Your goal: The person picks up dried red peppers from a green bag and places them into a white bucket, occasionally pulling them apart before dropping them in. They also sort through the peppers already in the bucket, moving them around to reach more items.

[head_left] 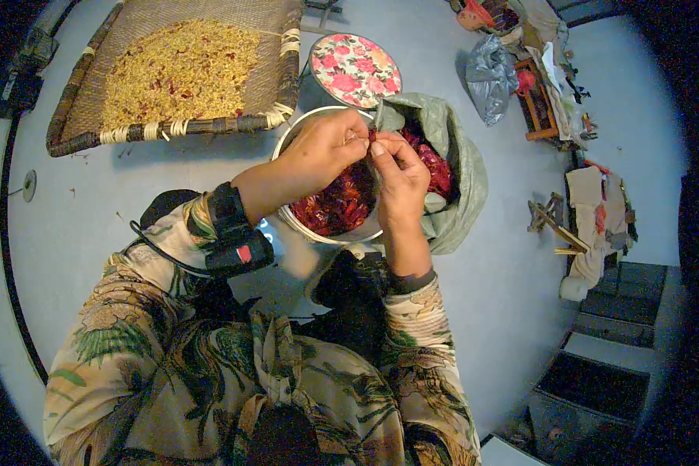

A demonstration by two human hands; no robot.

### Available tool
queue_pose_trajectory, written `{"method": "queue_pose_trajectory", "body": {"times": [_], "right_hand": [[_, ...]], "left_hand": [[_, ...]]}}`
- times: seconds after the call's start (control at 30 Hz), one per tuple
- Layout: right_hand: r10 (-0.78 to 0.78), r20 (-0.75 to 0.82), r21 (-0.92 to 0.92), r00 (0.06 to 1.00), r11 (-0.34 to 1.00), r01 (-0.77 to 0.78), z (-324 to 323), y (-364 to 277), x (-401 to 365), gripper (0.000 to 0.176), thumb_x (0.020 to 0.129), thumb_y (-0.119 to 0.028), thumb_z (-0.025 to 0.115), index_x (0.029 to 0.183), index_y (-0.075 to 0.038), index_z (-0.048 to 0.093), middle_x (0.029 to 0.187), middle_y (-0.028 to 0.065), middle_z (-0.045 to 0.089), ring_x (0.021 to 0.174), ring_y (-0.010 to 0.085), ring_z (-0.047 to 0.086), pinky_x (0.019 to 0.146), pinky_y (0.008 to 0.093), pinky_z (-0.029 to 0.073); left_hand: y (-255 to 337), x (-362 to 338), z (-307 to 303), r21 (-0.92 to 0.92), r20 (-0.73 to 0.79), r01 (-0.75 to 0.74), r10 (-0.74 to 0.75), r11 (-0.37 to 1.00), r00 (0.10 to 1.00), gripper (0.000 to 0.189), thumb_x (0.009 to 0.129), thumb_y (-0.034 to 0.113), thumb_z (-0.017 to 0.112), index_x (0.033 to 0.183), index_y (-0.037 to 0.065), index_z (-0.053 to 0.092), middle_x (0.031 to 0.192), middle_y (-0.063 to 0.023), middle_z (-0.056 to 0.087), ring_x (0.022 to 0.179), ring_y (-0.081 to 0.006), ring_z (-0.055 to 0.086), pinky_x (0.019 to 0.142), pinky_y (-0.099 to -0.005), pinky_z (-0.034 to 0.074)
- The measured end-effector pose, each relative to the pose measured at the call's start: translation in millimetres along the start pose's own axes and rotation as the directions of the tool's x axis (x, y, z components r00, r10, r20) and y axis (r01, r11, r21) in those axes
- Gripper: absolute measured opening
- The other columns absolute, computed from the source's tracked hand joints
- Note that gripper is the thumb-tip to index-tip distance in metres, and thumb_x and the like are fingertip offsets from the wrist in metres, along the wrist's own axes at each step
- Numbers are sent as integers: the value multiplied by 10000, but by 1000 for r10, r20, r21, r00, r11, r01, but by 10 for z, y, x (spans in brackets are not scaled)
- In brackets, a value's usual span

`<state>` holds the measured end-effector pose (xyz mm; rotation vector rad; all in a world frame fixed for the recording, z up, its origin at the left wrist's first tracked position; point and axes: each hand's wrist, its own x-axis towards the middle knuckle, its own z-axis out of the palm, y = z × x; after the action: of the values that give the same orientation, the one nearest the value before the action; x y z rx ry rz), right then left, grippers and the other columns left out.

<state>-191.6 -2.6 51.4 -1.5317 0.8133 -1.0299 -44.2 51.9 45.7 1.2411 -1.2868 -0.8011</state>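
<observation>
Both of my hands meet above a white bucket (326, 239) that holds dark red dried chilies (335, 206). Between the fingertips is a small dark red dried chili (373, 136), mostly covered by the fingers. My left hand (318, 147) reaches over the bucket from the left, its thumb and fingers pinched on the chili. From the right, my right hand (402, 175) is closed on the same piece with thumb and forefinger. Against the bucket's right side stands an open green woven sack (462, 171) with more red chilies (435, 167) inside.
A wood-framed woven tray (171, 129) at upper left carries yellow seeds (182, 74) with red bits. Behind the bucket stands a round stool with a floral top (356, 70). A grey plastic bag (491, 78) and a small wooden stand (555, 221) are to the right.
</observation>
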Motion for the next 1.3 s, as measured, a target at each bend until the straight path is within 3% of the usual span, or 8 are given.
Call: {"method": "queue_pose_trajectory", "body": {"times": [0.23,0.33,0.53,0.63,0.73,0.97,1.13,1.3], "right_hand": [[281,103,364,954,882,-299,-1,-132,-3,134,830,-90,607,918,10,601,929,82,605,879,165,580,802,294,495],[288,147,439,946,838,-323,-11,-171,-3,130,852,-94,580,940,2,580,923,86,605,845,167,599,777,322,536],[272,223,559,936,751,-352,-31,-119,18,78,877,-78,538,889,-13,579,915,86,607,846,178,604,790,358,541],[280,251,535,927,757,-374,-43,-153,27,105,858,-97,565,916,-12,584,910,70,610,859,189,601,821,343,511],[92,63,-95,994,992,-85,-107,-108,96,229,815,-110,607,1021,-12,586,988,94,607,947,232,583,898,344,445],[-277,266,-329,923,874,357,-140,-120,115,331,780,-108,623,1093,-8,586,1115,141,572,1064,265,530,937,343,386],[-205,240,-324,949,905,277,-148,-78,99,219,824,-116,596,1002,11,606,989,124,613,947,229,574,844,308,432],[27,140,-151,990,989,-6,-66,-114,39,180,867,-130,577,950,26,613,884,48,617,809,124,559,725,240,443]], "left_hand": [[-45,57,19,-439,101,97,-58,893,993,116,828,148,586,854,40,553,786,-10,581,733,-96,549,670,-251,462],[-42,88,-4,-353,55,17,3,935,998,114,836,157,571,863,48,546,730,4,557,646,-83,529,589,-219,440],[69,85,-81,-623,273,333,-203,708,940,95,834,157,569,871,77,535,607,59,444,476,-15,342,415,-168,242],[67,92,-89,-681,310,341,-168,648,936,91,836,161,568,870,84,533,604,63,430,452,-15,309,405,-171,220],[62,102,-83,-602,247,304,-190,739,950,91,837,164,570,868,87,532,605,63,428,451,-20,313,403,-176,226],[76,105,-89,-431,171,179,-114,885,979,102,839,186,570,844,87,546,653,54,491,527,-17,400,452,-172,298],[-74,135,-15,-428,107,29,18,903,994,108,837,194,573,829,88,555,674,57,509,566,-17,425,478,-168,318],[43,95,-100,-458,226,238,-147,857,963,97,841,199,573,833,103,557,682,70,508,567,-15,426,482,-164,316]]}}
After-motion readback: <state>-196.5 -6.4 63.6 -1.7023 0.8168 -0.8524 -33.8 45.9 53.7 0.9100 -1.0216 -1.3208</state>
